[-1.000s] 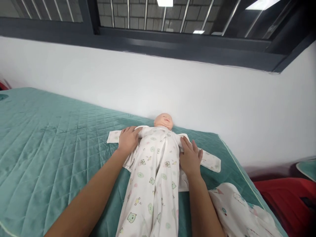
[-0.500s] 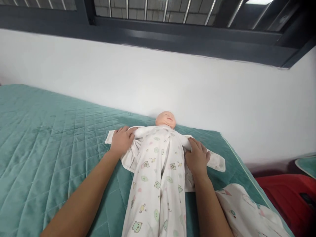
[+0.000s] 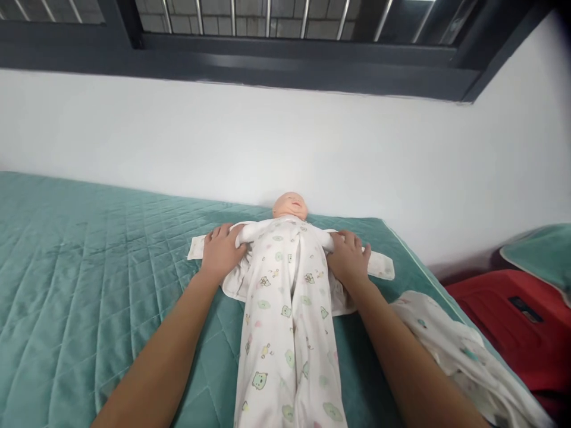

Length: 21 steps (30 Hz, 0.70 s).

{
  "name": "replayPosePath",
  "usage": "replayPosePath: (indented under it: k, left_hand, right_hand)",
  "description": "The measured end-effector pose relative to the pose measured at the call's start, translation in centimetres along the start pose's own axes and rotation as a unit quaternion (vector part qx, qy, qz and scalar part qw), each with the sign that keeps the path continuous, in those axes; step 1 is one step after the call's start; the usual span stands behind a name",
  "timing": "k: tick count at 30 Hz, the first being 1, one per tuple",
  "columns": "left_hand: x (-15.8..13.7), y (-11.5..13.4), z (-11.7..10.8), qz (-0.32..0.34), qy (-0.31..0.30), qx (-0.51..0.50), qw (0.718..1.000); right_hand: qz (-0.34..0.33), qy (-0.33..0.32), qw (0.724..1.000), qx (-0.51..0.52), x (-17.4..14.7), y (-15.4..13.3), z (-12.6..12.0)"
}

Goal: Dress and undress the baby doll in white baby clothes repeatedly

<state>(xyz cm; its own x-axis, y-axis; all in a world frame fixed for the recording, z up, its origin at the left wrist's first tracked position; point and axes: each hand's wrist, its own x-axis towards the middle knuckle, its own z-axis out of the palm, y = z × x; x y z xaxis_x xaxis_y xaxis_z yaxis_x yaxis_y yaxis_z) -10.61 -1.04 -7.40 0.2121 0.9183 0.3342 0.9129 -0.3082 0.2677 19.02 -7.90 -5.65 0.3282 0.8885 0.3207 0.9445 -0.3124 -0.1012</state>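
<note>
A doll lies on its back with its bare head (image 3: 289, 205) toward the wall. White clothing printed with green bears (image 3: 285, 311) covers its body and stretches toward me. Beneath the doll a white shirt (image 3: 235, 284) is spread out, its sleeve ends (image 3: 380, 266) sticking out at both sides. My left hand (image 3: 222, 252) is closed round the doll's white arm on the left, thumb on the near side. Round the doll's other arm, my right hand (image 3: 348, 258) is closed in the same way. Parts of both arms are hidden under my fingers.
A green quilted cover (image 3: 111, 285) lies under everything. To the right is a crumpled printed white cloth (image 3: 437, 327) by my right forearm. Past the cover's edge stands a red object (image 3: 495, 321). A white wall (image 3: 223, 142) and dark window frame (image 3: 285, 62) rise behind.
The view has shifted and levelled a little, showing more of the red object. Both hands stay at the doll's arms; my right hand's fingers have shifted slightly.
</note>
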Motion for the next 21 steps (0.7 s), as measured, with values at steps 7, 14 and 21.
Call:
replayPosePath:
  k: [7, 14, 21]
  left_hand:
    - [-0.2, 0.1, 0.1, -0.002, 0.012, 0.012, 1.000]
    - [-0.2, 0.1, -0.1, -0.020, 0.003, 0.011, 1.000]
    - [-0.2, 0.2, -0.1, -0.023, -0.004, 0.010, 1.000]
  right_hand:
    - [-0.045, -0.114, 0.990, -0.074, 2.1, 3.0, -1.1]
    - [-0.039, -0.111, 0.993, -0.005, 2.0, 4.5, 0.3]
    - [-0.077, -0.131, 0.988, 0.036, 2.2, 3.9, -1.1]
